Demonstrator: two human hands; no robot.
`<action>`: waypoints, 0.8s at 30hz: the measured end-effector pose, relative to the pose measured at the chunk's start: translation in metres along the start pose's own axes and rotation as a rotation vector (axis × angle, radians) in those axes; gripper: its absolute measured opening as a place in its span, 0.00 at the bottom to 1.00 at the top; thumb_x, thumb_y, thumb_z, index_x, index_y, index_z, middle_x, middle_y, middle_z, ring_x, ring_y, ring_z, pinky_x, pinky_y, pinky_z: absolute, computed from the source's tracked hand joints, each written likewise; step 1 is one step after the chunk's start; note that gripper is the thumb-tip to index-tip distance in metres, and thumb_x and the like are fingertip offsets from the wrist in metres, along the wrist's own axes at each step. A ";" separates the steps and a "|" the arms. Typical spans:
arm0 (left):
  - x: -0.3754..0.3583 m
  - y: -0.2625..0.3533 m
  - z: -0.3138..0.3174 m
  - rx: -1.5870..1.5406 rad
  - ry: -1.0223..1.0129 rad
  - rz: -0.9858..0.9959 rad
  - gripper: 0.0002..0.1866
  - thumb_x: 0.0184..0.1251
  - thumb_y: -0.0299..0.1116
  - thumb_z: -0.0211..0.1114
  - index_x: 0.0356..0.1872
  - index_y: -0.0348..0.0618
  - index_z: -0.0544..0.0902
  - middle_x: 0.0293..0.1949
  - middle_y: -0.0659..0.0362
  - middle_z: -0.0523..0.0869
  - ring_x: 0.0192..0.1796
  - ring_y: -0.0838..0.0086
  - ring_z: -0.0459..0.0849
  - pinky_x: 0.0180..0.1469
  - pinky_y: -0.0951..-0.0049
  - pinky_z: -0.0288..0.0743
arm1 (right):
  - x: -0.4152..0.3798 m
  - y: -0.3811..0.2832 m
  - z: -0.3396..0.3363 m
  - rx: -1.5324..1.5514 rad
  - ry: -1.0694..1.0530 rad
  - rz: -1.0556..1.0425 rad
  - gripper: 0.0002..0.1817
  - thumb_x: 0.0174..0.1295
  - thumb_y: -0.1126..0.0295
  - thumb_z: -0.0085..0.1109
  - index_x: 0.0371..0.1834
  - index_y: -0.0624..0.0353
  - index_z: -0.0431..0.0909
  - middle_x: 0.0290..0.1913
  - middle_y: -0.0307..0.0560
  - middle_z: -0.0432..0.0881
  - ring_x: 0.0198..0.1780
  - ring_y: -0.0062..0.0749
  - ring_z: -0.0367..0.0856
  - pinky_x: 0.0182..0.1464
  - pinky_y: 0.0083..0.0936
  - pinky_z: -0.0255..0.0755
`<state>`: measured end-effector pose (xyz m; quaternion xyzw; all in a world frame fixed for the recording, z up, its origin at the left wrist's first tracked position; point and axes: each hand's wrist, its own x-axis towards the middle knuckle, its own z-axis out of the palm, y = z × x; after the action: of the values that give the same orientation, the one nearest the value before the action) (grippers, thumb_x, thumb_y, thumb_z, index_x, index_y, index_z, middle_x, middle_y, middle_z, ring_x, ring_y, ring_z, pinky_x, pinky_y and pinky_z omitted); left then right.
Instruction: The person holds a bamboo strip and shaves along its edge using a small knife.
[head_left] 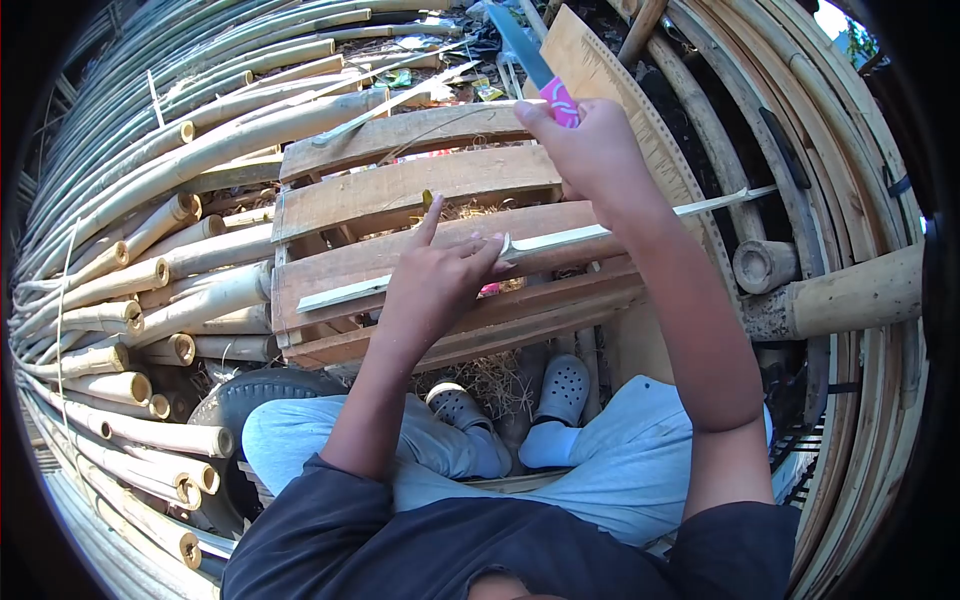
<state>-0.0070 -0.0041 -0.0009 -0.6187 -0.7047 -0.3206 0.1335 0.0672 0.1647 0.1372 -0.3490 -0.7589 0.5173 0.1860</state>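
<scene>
A long pale bamboo strip (570,238) lies slantwise across a slatted wooden bench (400,190). My left hand (440,275) rests on the strip near its left part, index finger stretched out and the other fingers bent round the strip. Raised above the bench's right side, my right hand (595,150) is closed round the pink handle of a knife (520,45), whose bluish blade points up and to the left. The blade does not touch the strip. Behind my right forearm the strip continues to the right.
Stacked bamboo poles (200,440) fill the left side. A wooden board with a jagged edge (610,90) leans behind my right hand. Thick bamboo (860,290) and long strips curve along the right. Thin strips (400,100) lie at the bench's far edge. Straw is below.
</scene>
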 end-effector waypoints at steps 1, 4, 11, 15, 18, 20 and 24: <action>0.000 0.000 -0.001 -0.004 0.002 0.004 0.12 0.68 0.42 0.72 0.49 0.52 0.90 0.35 0.57 0.94 0.43 0.68 0.94 0.82 0.47 0.61 | 0.013 0.005 -0.008 -0.103 0.182 -0.025 0.16 0.70 0.56 0.72 0.38 0.57 0.81 0.18 0.26 0.66 0.16 0.09 0.56 0.16 0.18 0.48; 0.000 -0.003 -0.005 -0.001 -0.045 0.004 0.15 0.68 0.43 0.72 0.53 0.53 0.89 0.39 0.56 0.94 0.45 0.67 0.94 0.82 0.46 0.60 | 0.025 0.014 -0.052 0.009 0.173 0.056 0.16 0.71 0.55 0.71 0.42 0.58 0.82 0.19 0.26 0.67 0.16 0.10 0.56 0.16 0.18 0.48; -0.001 -0.012 -0.026 -0.109 -0.117 -0.041 0.13 0.64 0.37 0.75 0.48 0.48 0.92 0.41 0.53 0.93 0.45 0.60 0.92 0.72 0.49 0.75 | -0.051 0.086 -0.120 -0.465 0.169 -0.003 0.19 0.68 0.61 0.71 0.52 0.65 0.85 0.29 0.38 0.81 0.31 0.23 0.78 0.37 0.31 0.76; -0.001 -0.011 -0.048 -0.200 -0.171 -0.115 0.12 0.61 0.32 0.77 0.45 0.43 0.92 0.40 0.52 0.92 0.44 0.56 0.91 0.51 0.58 0.85 | -0.070 0.138 -0.128 -0.585 0.232 -0.437 0.20 0.67 0.65 0.70 0.59 0.63 0.83 0.41 0.53 0.91 0.43 0.44 0.91 0.48 0.38 0.80; 0.003 -0.006 -0.054 -0.190 -0.151 -0.081 0.11 0.60 0.30 0.77 0.43 0.41 0.92 0.38 0.51 0.91 0.42 0.55 0.90 0.44 0.59 0.82 | -0.068 0.142 -0.119 -0.585 0.215 -0.283 0.21 0.67 0.67 0.70 0.62 0.56 0.83 0.46 0.62 0.89 0.52 0.59 0.89 0.52 0.42 0.80; 0.001 0.001 -0.054 -0.154 -0.157 -0.128 0.10 0.60 0.30 0.77 0.42 0.41 0.91 0.36 0.52 0.90 0.41 0.56 0.89 0.44 0.59 0.82 | -0.060 0.145 -0.116 -0.656 0.229 -0.215 0.19 0.67 0.68 0.70 0.61 0.52 0.84 0.42 0.63 0.88 0.48 0.63 0.86 0.48 0.44 0.80; 0.007 0.016 -0.048 -0.135 -0.131 -0.333 0.06 0.64 0.33 0.74 0.38 0.43 0.89 0.33 0.55 0.86 0.36 0.55 0.87 0.41 0.57 0.79 | -0.053 0.144 -0.120 -0.560 0.194 -0.289 0.16 0.67 0.67 0.70 0.56 0.55 0.84 0.38 0.60 0.88 0.43 0.61 0.87 0.43 0.45 0.78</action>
<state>-0.0034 -0.0284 0.0441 -0.5206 -0.7815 -0.3438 -0.0095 0.2290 0.2372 0.0572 -0.3230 -0.8921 0.2211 0.2255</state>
